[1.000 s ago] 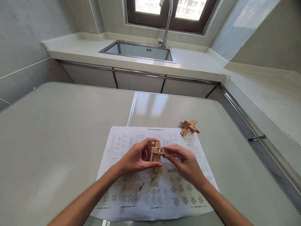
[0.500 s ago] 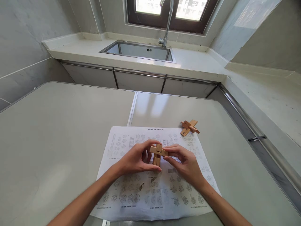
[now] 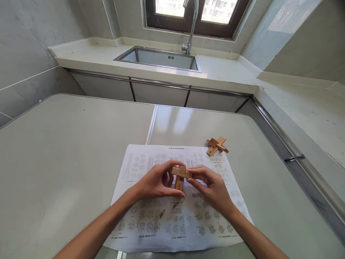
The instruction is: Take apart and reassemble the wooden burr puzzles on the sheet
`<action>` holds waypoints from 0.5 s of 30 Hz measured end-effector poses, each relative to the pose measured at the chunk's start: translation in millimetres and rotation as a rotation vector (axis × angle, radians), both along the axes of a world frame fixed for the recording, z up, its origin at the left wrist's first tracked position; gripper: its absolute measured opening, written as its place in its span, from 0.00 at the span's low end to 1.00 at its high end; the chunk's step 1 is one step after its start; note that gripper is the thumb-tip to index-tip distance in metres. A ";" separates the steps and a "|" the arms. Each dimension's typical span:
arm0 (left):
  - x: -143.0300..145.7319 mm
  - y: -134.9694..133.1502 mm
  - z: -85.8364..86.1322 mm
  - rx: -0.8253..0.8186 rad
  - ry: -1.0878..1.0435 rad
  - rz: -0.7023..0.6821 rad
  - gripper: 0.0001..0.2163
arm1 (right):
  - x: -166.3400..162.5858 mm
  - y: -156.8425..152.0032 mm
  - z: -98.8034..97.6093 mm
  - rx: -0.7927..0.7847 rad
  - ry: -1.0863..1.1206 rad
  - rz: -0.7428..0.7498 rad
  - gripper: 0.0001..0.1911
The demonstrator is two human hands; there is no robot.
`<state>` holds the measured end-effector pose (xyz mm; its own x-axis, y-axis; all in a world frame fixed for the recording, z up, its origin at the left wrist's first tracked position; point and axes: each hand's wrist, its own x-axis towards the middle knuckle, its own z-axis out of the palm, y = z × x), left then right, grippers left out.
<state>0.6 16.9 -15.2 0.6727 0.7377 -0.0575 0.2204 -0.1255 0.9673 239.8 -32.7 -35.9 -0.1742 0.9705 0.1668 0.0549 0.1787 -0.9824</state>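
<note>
Between my hands is a small wooden burr puzzle [image 3: 180, 178], its light-brown blocks crossing one another, held just over a printed sheet [image 3: 151, 226]. My left hand [image 3: 156, 180] grips it from the left, thumb at its lower end and fingers at its top and behind. On the other side my right hand [image 3: 211, 185] pinches the right end of the crossing block between thumb and fingertips. Part of the puzzle's left side is hidden by my left fingers. The sheet carries rows of line drawings of puzzles and small text.
Another wooden puzzle [image 3: 216, 146], made of flat crossed pieces, lies on the sheet's far right corner. Everything rests on a pale table [image 3: 67, 154] with a seam [image 3: 151, 124]. Beyond are a counter, a sink [image 3: 159, 57] and a tap [image 3: 192, 27].
Almost nothing differs. Both hands keep their grip on the burr puzzle, and the crossing block has shifted very slightly at most.
</note>
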 end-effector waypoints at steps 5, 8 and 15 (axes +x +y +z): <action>0.2 0.2 0.7 -0.002 0.001 -0.004 0.33 | -0.3 -0.4 -0.9 0.008 -0.007 -0.008 0.10; 0.4 0.2 1.2 0.004 -0.002 0.000 0.33 | -0.6 -0.6 -1.5 0.024 -0.014 -0.020 0.10; 0.2 0.4 1.2 0.002 -0.011 -0.005 0.33 | -1.5 -1.8 -1.5 0.086 -0.051 -0.037 0.09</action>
